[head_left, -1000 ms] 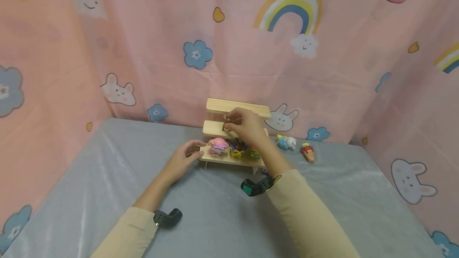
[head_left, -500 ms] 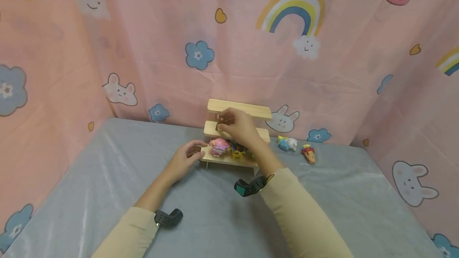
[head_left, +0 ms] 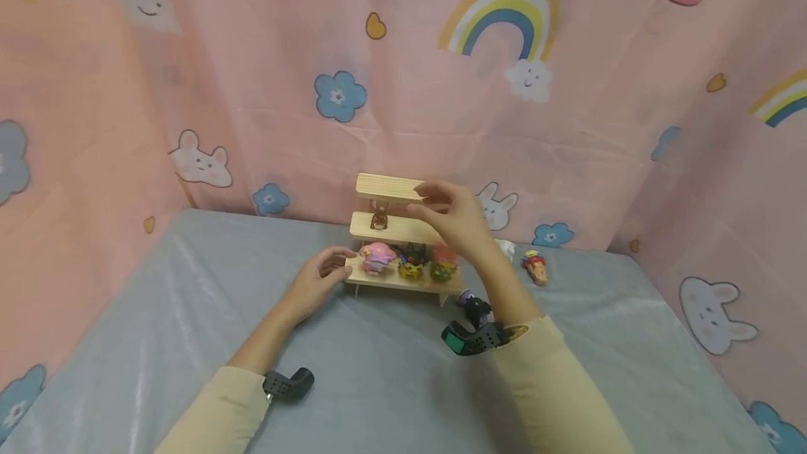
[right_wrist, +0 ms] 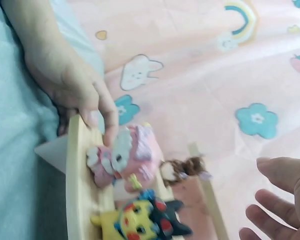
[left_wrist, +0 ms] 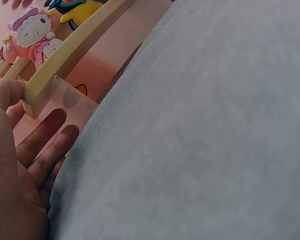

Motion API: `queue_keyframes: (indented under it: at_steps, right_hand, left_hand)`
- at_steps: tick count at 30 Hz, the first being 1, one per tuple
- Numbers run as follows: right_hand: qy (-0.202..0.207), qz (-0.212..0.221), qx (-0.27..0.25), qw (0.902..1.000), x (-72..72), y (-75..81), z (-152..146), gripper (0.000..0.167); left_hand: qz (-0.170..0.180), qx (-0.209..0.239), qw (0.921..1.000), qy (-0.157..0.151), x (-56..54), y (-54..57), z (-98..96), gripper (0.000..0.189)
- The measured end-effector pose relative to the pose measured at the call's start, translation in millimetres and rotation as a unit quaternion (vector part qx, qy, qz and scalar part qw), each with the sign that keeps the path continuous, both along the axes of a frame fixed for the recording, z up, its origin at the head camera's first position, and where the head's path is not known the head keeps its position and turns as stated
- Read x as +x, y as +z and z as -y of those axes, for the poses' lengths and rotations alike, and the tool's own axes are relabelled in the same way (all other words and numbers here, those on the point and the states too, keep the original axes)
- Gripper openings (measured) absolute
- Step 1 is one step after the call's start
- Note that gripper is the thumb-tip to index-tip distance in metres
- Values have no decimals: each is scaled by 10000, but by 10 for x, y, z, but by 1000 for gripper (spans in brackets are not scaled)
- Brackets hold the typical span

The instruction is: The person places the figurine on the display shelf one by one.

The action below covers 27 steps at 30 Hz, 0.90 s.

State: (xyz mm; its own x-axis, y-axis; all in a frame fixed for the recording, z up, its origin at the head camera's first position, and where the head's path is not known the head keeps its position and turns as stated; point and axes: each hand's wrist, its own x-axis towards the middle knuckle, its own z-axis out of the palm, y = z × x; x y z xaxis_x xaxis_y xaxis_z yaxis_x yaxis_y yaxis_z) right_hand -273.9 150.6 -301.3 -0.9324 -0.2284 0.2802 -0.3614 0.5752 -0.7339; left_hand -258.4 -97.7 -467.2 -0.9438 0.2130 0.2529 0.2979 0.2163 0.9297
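Observation:
A three-tier wooden display shelf [head_left: 406,230] stands near the back of the table. On its middle tier, at the left, a small brown figurine [head_left: 379,218] is upright. The bottom tier bears a pink figurine [head_left: 377,258], a yellow one with a dark hood [head_left: 410,270] and a red-and-green one [head_left: 444,266]. My left hand [head_left: 316,284] pinches the left end of the bottom tier between thumb and finger, beside the pink figurine in the left wrist view [left_wrist: 32,35]. My right hand [head_left: 461,221] holds nothing, fingers spread, in front of the shelf's right side, hiding part of the upper tiers.
A dark purple figurine [head_left: 477,308] lies on the grey-covered table [head_left: 366,370], right of the shelf. Farther right lie a partly hidden white figurine [head_left: 506,248] and a red-and-brown one [head_left: 536,268]. A pink patterned curtain [head_left: 284,146] hangs behind.
My right hand carried the brown figurine leftward along the middle tier, let go of it there, and drew back to the right. My left hand stays at the shelf's end.

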Motion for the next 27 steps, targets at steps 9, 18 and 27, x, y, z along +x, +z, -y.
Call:
queue_keyframes:
  at_steps: [9, 18, 27]
  right_hand:
    - [-247, -196, -198, 9993, 212, -6, -340, 36]
    - [-667, -264, -263, 9971, 440, -302, -658, 29]
    - [-1091, -150, -225, 9937, 552, -606, -891, 27]
  left_hand:
    - [-53, -56, 10000, 42, 20, 21, 7, 32]
    - [38, -138, 9999, -12, 21, 41, -32, 31]
    - [91, -7, 10000, 0, 18, 23, -28, 31]
